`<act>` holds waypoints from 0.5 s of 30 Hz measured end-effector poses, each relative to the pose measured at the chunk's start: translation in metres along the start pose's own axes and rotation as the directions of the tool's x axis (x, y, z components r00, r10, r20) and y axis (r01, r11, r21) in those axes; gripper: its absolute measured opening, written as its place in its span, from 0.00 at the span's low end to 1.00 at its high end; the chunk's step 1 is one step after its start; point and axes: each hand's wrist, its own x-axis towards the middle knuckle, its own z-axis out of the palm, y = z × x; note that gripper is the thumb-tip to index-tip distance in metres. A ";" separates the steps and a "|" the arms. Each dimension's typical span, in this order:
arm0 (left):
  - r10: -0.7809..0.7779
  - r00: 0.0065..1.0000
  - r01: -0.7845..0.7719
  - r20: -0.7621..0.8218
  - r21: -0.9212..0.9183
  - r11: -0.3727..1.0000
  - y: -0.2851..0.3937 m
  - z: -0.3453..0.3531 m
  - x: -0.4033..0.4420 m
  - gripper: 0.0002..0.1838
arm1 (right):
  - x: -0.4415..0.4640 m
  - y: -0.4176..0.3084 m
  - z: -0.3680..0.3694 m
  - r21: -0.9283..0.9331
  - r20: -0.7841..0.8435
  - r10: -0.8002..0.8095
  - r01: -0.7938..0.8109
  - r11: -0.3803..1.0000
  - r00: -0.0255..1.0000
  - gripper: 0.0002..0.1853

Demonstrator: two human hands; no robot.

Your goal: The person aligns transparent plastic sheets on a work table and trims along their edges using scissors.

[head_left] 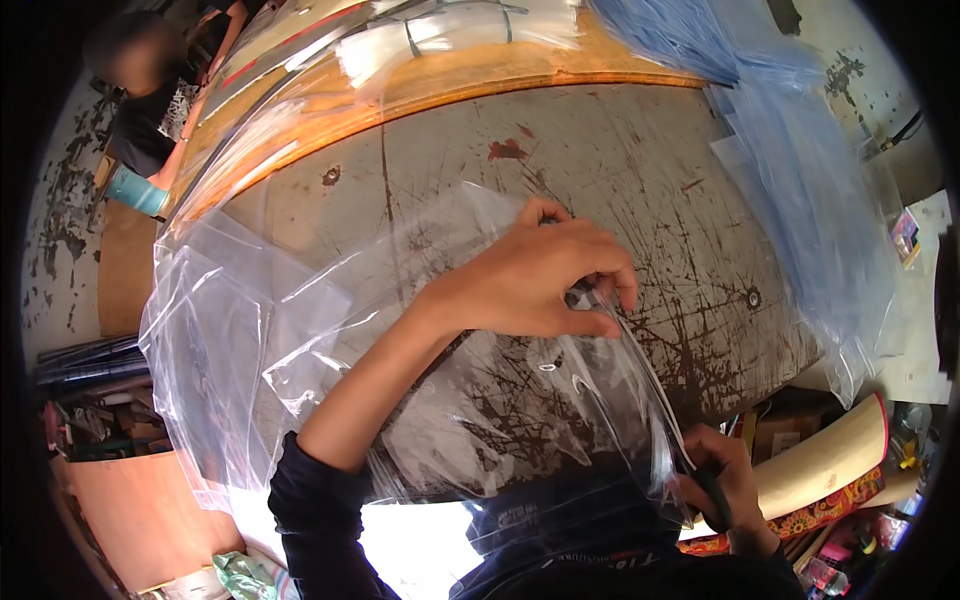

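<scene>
Clear plastic sheeting [430,430] lies across the worn grey tabletop [450,140] and hangs over its left and front edges. My left hand [560,270] is over the middle of the table, its fingers curled and pinching a folded strip of the plastic. That strip runs down from it to my right hand [725,480] at the front edge. My right hand is wrapped round the black handles of scissors [713,495], which are beside the lower end of the strip. The blades are mostly hidden by the plastic.
Bluish plastic sheets [800,200] drape over the table's right side. An orange wooden board [480,88] with bundled clear strips [460,35] crosses the back. Another person [150,125] is at the back left. Rolled material [830,455] lies at the front right.
</scene>
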 end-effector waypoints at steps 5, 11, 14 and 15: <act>0.004 1.000 -0.004 -0.004 0.021 1.000 0.000 0.001 0.000 0.10 | -0.001 -0.003 0.002 -0.077 -0.022 0.017 -0.018 0.997 1.000 0.10; 0.004 1.000 -0.004 -0.006 0.020 1.000 0.000 0.002 0.000 0.10 | -0.002 0.003 0.012 -0.061 -0.080 -0.036 0.031 0.998 0.996 0.09; 0.008 1.000 -0.008 -0.004 0.031 0.999 0.000 0.002 0.000 0.10 | -0.003 0.002 0.011 -0.086 -0.092 0.019 -0.027 0.996 0.996 0.10; 0.005 1.000 -0.005 -0.001 0.037 0.999 0.001 0.001 0.000 0.10 | -0.003 0.003 0.010 -0.083 -0.095 0.017 -0.025 0.996 0.995 0.10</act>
